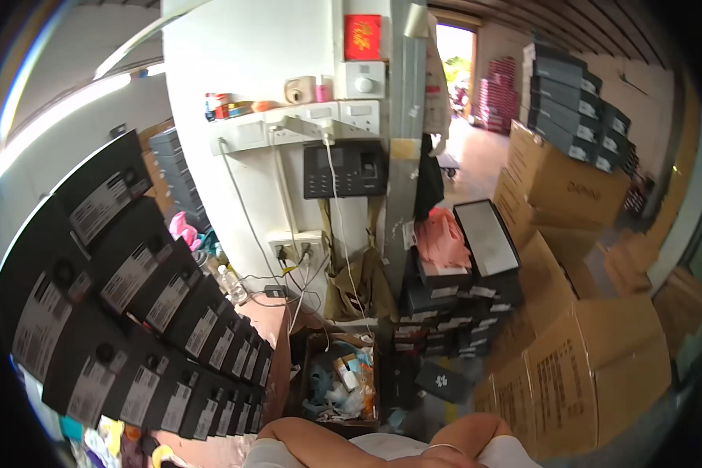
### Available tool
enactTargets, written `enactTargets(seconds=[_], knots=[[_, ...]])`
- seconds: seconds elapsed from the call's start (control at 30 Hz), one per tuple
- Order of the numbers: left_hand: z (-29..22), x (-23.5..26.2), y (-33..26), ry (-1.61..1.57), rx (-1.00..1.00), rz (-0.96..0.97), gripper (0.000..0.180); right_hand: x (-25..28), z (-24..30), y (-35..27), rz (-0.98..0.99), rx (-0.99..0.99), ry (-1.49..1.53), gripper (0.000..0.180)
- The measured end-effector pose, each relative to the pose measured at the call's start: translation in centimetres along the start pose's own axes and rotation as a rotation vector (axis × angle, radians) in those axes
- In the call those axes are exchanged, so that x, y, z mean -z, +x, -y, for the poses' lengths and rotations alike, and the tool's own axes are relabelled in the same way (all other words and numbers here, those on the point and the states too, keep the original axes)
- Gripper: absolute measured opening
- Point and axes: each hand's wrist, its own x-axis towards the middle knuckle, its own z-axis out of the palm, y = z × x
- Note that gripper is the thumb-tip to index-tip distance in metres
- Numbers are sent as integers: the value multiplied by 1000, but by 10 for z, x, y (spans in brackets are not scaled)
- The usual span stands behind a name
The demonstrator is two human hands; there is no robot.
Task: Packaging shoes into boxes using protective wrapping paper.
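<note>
My two bare forearms come in at the lower edge, bent toward each other in front of my white shirt [394,444]. The left forearm [316,443] slants down to the right. My right forearm [472,433] slants down to the left, and a thin bracelet [447,447] shows near it. Both hands lie beyond the lower edge, so their fingers and anything in them are hidden. Just ahead of my arms, nearest to them, stands an open carton [376,374] filled with crumpled paper and plastic. A dark box lid [442,381] lies to its right.
Stacked black shoeboxes [140,398] rise on the left. More shoeboxes [444,300], with a pink bag [442,238] on top, stand ahead right. Large brown cartons [593,374] fill the right. A white pillar [249,187] carries sockets, cables, a black keypad device [345,169] and a hanging olive bag [359,288].
</note>
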Motion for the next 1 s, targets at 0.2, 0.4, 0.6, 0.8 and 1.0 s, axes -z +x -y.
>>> enactTargets(seconds=[0.2,0.4,0.6,0.8,1.0], knots=[[31,-27,15,-42,-82,17,81,22,70,12,-147,-103,-218,32],[44,17,36,-282,-22,-416,93,138,137,44,-485,-291,-382,33],[75,40,7,-365,59,-841,81,195,156,23,-475,-510,-376,40],[80,37,-21,-258,72,-1073,53,201,131,6,-437,-652,-479,42],[63,49,-85,-177,71,-1133,34,193,98,-14,786,-550,-1389,30]])
